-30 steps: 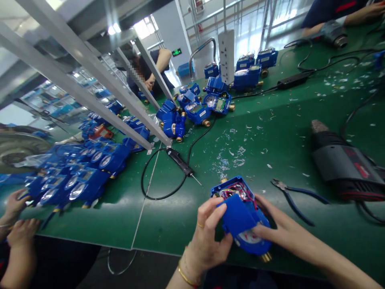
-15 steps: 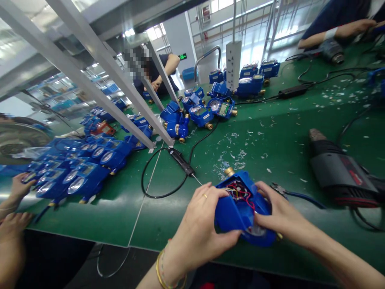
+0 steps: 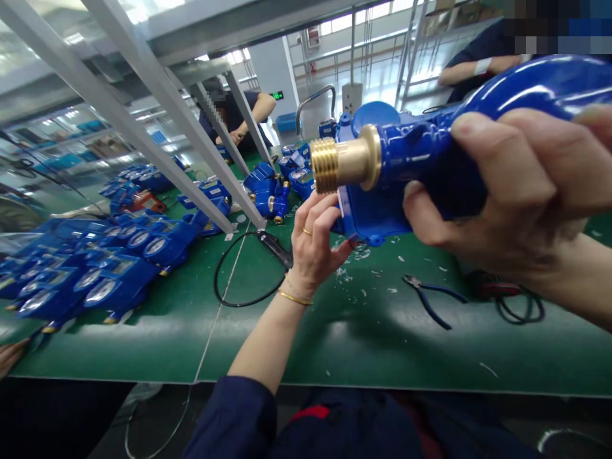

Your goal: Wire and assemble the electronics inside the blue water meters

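at the far left, rows of blue water meters [image 3: 119, 280] are laid on a green bench mat [image 3: 363, 344], beneath aluminium frame bars [image 3: 143, 108], and a co-worker [image 3: 234, 111] is seated beyond the bars. a looped black cable [image 3: 229, 280] is placed beside a corded screwdriver [image 3: 272, 247]. the left hand [image 3: 313, 245], fitted with a gold ring [image 3: 306, 232] and a gold bracelet [image 3: 295, 298], is held open with the fingers raised, and no grasp is made; contact with the meter cannot be confirmed. the task's blue water meter [image 3: 421, 166] is held in the air above the mat, with its threaded brass end fitting [image 3: 329, 167] directed left, just beside those fingers. its blue body is firmly clenched by the right hand [image 3: 507, 182]. blue-handled pliers [image 3: 428, 296] are positioned on the mat below, and a co-worker's forearm [image 3: 478, 67] is seen at the upper right.
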A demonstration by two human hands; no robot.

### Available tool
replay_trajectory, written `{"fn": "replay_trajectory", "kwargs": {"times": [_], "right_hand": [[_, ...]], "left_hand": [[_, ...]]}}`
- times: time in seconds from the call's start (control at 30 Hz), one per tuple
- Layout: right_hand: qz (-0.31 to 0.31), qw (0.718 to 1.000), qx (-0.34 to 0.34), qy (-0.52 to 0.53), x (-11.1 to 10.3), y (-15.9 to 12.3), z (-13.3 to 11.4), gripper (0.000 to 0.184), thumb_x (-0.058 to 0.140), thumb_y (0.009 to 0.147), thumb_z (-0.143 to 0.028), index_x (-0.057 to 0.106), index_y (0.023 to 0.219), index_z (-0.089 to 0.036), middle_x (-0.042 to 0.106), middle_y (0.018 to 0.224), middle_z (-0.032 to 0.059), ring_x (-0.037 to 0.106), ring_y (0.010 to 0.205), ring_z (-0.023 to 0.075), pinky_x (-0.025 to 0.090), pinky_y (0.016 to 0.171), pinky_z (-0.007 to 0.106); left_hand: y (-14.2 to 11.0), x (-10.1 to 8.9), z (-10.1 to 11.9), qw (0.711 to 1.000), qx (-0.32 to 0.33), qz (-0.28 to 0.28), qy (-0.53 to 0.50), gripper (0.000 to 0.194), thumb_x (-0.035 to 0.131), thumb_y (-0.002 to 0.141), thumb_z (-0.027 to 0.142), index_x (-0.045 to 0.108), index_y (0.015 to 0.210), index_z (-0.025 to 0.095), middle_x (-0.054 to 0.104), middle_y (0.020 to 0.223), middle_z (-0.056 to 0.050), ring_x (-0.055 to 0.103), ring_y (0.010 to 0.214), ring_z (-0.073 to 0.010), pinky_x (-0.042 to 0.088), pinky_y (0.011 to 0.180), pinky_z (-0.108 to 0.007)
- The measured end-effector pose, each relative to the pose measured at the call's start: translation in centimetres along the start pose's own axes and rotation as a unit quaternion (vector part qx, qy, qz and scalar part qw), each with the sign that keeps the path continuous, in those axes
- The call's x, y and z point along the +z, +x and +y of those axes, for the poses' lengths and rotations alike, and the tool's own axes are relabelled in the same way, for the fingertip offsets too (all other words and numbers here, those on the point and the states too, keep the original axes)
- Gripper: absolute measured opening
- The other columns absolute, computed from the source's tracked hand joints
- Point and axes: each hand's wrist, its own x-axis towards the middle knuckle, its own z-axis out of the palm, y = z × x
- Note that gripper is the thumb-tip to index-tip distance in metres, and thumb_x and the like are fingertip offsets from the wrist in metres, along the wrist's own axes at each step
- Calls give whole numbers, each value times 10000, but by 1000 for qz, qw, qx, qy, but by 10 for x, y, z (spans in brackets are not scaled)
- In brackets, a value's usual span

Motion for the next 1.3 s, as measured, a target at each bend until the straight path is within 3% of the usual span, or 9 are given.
{"fn": "replay_trajectory", "kwargs": {"times": [0.2, 0.33, 0.67, 0.73, 0.87, 0.93, 1.07, 1.2, 1.3], "right_hand": [[-15, 999, 27, -29, 9, 11, 6, 506, 581, 869, -382, 481, 1342, -233, 509, 1354, 97, 486, 1220, 309, 346, 1042, 581], [-14, 1000, 6, 28, 6, -1, 6, 636, 666, 787, -421, 397, 1337, -248, 324, 1493, 127, 346, 1325, 380, 325, 1028, 601], [-69, 974, 158, 147, 9, -51, -5, 683, 787, 648, -437, 426, 1199, -255, 444, 1384, 158, 421, 1273, 395, 358, 1029, 573], [-177, 881, 321, 299, 14, -56, -4, 700, 795, 620, -488, 435, 1168, -241, 548, 1245, 137, 536, 1150, 353, 456, 949, 520], [-341, 507, 567, 552, 32, -77, -18, 758, 805, 606, -482, 428, 1202, -203, 661, 1039, 95, 669, 873, 255, 555, 764, 394], [-364, 401, 592, 597, 45, -95, -29, 723, 785, 641, -457, 428, 1207, -182, 683, 982, 76, 678, 796, 203, 552, 749, 344], [-399, 350, 567, 630, 66, -122, -41, 750, 806, 603, -443, 480, 1211, -150, 703, 1010, 95, 686, 819, 196, 549, 749, 308], [-420, 343, 557, 629, 74, -125, -37, 682, 792, 627, -480, 590, 1168, -117, 707, 1079, 134, 693, 839, 212, 552, 753, 309], [-433, 392, 539, 607, 64, -125, -27, 612, 739, 703, -525, 647, 1150, -117, 694, 1150, 142, 681, 966, 252, 536, 870, 351]], "left_hand": [[4, -3, -10, 999, 30, -22, 25, 394, 679, 825, 371, 482, 1128, 214, 651, 1237, -94, 539, 1269, -261, 434, 1071, -499], [-4, -10, -10, 999, 16, -24, 14, 412, 720, 792, 339, 472, 1101, 225, 655, 1236, -91, 562, 1242, -256, 476, 1036, -489], [-11, -31, 0, 985, 84, -89, -120, 457, 567, 850, 127, 458, 1287, 201, 585, 1301, -126, 501, 1318, -245, 490, 1046, -438], [-4, -36, 4, 976, 8, -146, -164, 488, 638, 808, 159, 490, 1272, 187, 612, 1255, -123, 567, 1229, -238, 500, 1021, -406], [6, -32, 7, 895, -193, -321, -241, 477, 757, 720, 364, 621, 1130, 162, 693, 1047, -85, 667, 938, -218, 559, 819, -334], [4, -20, 2, 843, -270, -394, -248, 433, 750, 707, 481, 687, 979, 149, 710, 873, -66, 668, 786, -204, 543, 675, -300], [-12, 13, -14, 730, -406, -473, -280, 531, 732, 681, 574, 705, 958, 121, 676, 691, -38, 619, 592, -156, 459, 518, -243], [-22, 32, -23, 675, -467, -479, -311, 526, 681, 698, 626, 698, 829, 118, 631, 660, -28, 604, 570, -145, 482, 529, -258], [-22, 35, -23, 658, -486, -474, -326, 504, 652, 719, 617, 696, 770, 118, 611, 667, -28, 592, 583, -146, 498, 543, -274]]}}
